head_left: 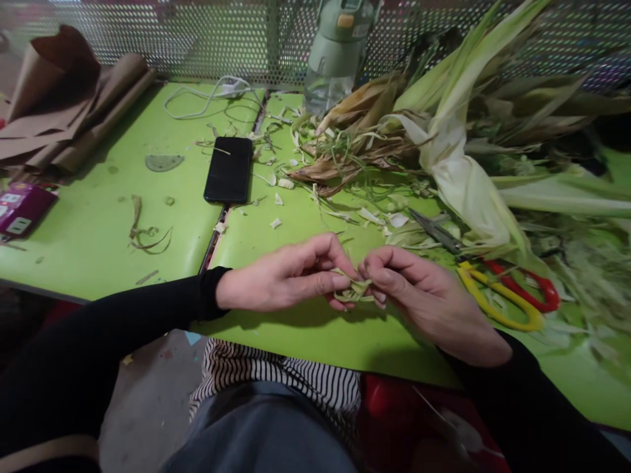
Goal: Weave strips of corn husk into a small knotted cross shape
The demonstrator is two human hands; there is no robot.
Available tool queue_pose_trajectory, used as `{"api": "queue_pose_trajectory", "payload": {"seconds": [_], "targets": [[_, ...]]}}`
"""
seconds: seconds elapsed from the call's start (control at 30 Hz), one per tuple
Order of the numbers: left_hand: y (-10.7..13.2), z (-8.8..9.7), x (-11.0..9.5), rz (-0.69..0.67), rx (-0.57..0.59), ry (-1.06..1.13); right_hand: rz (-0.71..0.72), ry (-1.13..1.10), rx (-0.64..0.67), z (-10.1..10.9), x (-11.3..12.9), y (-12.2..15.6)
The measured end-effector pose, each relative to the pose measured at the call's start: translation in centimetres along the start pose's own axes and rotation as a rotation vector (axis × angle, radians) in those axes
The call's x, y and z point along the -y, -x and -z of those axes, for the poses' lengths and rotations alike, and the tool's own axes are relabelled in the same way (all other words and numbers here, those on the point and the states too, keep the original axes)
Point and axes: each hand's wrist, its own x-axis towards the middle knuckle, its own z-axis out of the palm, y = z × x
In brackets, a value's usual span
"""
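Note:
Above the near edge of the green table [290, 335], my two hands meet over a small bundle of twisted corn husk strips [361, 289]. My left hand [290, 274] pinches its left side between thumb and fingers. Thumb and forefinger of my right hand [428, 295] close on its right side; the exact grip there is partly hidden. Just right of that hand lie scissors [497, 299] with one yellow and one red handle, blades toward the upper left. Long pale green corn husks [458, 157] are heaped behind them, with dry brown husks [345, 157] to their left.
A black phone [229, 169] lies across the table joint, near a clear protractor [164, 162] and a white cable [211, 98]. A water bottle [335, 56] stands against the perforated metal screen [197, 46]. Brown paper [73, 112] and a purple box [24, 209] occupy the left.

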Motion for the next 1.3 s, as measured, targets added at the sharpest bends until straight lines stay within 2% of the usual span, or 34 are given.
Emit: {"api": "queue_pose_trajectory", "payload": {"seconds": [0.2, 0.33, 0.43, 0.53, 0.67, 0.8, 0.87, 0.93, 1.03, 1.17, 1.3], "targets": [[-0.2, -0.2, 0.8, 0.058, -0.089, 0.020, 0.070, 0.147, -0.063, -0.3, -0.6, -0.4], [-0.4, -0.4, 1.7, 0.013, -0.125, -0.076, 0.180, 0.302, -0.135, -0.7, -0.9, -0.7], [-0.5, -0.4, 1.8, 0.011, -0.136, -0.070, 0.198, 0.292, -0.152, -0.9, -0.9, -0.8], [-0.7, -0.3, 1.7, 0.065, -0.136, 0.046, 0.233, 0.283, -0.191, -1.0, -1.0, -0.7], [-0.8, 0.0, 1.7, 0.178, -0.158, 0.233, 0.545, 0.571, -0.277, -0.8, -1.4, -0.5], [-0.8, 0.0, 1.7, 0.270, -0.215, 0.361, 0.880, 0.889, -0.232, -0.4, -1.6, -0.5], [-0.7, 0.0, 1.4, 0.314, -0.239, 0.378, 0.966, 0.939, -0.219, -0.3, -1.6, -0.5], [-0.7, -0.1, 0.9, 0.341, -0.245, 0.388, 0.958, 0.892, -0.230, -0.3, -1.6, -0.6], [-0.5, -0.1, 0.3, 0.343, -0.178, 0.374, 0.835, 0.734, -0.222, -0.5, -1.6, -0.8], [-0.5, 0.2, 0.2, 0.317, -0.122, 0.304, 0.676, 0.548, -0.129, -0.4, -1.3, -0.8], [-0.5, 0.4, 0.3, 0.312, -0.109, 0.271, 0.574, 0.513, -0.033, 0.0, -0.8, -0.6]]}}
